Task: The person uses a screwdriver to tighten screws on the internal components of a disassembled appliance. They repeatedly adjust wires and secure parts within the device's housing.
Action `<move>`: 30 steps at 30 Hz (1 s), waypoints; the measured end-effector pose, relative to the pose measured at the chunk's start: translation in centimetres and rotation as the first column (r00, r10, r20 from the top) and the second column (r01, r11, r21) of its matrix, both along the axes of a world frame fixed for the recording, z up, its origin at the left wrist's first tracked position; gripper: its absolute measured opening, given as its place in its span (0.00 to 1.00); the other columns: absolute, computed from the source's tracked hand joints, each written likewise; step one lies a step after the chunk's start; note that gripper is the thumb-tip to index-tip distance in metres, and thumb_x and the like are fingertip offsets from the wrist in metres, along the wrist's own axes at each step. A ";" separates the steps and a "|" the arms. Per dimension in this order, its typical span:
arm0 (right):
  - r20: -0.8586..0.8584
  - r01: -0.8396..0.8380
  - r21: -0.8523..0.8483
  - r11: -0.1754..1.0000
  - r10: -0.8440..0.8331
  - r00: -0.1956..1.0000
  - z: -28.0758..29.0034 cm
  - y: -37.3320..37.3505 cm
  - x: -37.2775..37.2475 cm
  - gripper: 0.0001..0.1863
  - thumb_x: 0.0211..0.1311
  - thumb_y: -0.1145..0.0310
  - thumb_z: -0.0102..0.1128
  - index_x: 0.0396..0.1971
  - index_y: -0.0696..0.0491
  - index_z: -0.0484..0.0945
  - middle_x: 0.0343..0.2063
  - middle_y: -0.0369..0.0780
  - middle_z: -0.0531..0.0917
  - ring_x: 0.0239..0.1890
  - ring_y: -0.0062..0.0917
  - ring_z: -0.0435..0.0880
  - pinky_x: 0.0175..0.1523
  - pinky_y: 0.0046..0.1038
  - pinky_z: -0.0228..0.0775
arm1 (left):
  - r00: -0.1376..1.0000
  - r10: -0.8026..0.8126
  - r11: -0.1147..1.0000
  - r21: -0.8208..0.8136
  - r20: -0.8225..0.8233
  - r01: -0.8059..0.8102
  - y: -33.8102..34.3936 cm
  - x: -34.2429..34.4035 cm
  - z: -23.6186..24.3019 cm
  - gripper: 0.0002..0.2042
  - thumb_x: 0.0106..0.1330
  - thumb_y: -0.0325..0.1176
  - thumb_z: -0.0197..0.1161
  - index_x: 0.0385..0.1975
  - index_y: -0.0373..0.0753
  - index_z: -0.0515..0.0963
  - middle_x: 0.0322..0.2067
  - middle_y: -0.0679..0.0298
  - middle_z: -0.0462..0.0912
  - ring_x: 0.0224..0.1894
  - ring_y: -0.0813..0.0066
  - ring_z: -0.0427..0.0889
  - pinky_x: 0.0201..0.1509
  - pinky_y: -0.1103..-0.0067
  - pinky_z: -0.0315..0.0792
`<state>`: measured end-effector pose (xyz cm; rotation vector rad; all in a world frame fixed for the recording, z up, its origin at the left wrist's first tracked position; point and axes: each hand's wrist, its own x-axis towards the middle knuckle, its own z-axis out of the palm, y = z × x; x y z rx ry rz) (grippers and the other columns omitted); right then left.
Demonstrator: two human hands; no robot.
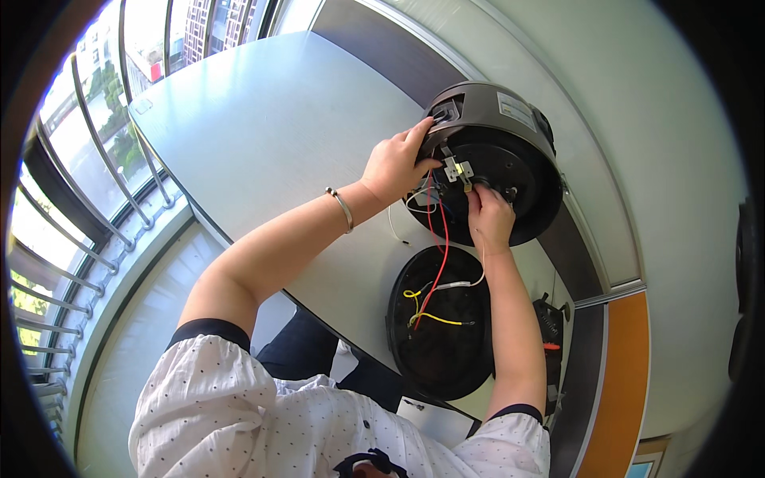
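So there's 1 round dark housing (498,147) tipped with its open side facing the person, right of the frame's centre and a bit up, with 1 white label (516,111) on its outer wall. Inside I count 1 metal bracket (456,170), near its left edge. The left hand (396,163) is half open, thumb and fingers gripping the housing's left rim. The right hand (492,219) has its fingers bent in just below the bracket; can't tell if they're pinching anything, the tips are kinda hidden. At least 2 red wires (447,239) run down over 1 black round cover (442,358), lower centre, where 2 yellow wire ends (446,322) show too. All that sits on 1 pale table (263,119) stretching to the upper left, plus 1 bracelet (343,209) on the left wrist.
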<state>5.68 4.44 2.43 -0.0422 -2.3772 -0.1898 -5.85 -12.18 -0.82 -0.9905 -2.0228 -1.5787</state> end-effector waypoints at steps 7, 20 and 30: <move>0.112 0.069 0.010 0.998 -0.070 0.991 0.8 -0.2 -0.2 0.07 0.54 0.66 0.58 0.29 0.53 0.79 0.25 0.44 0.80 0.27 0.41 0.79 0.31 0.39 0.72 | 0.997 0.023 0.996 0.089 -0.075 -0.016 0.7 -0.8 -1.0 0.27 0.55 0.36 0.63 0.56 0.43 0.65 0.31 0.50 0.79 0.32 0.50 0.78 0.34 0.65 0.73; 0.039 -0.067 -0.876 0.478 0.208 0.977 6.5 -6.3 -1.9 0.10 0.58 0.70 0.57 0.35 0.62 0.79 0.18 0.41 0.80 0.14 0.19 0.74 0.18 0.20 0.61 | 0.990 0.087 0.990 0.121 -0.114 -0.073 0.8 -0.5 -1.3 0.26 0.54 0.35 0.63 0.56 0.46 0.67 0.33 0.55 0.80 0.31 0.54 0.79 0.33 0.68 0.74; -0.148 -0.158 -0.986 0.047 0.170 0.974 5.8 -7.8 -5.1 0.06 0.58 0.72 0.58 0.27 0.59 0.76 0.18 0.38 0.77 0.09 0.12 0.63 0.12 0.15 0.46 | 0.996 0.022 0.994 0.110 -0.086 -0.013 0.0 -0.3 -0.9 0.29 0.51 0.33 0.65 0.57 0.49 0.67 0.36 0.56 0.80 0.33 0.55 0.80 0.35 0.69 0.75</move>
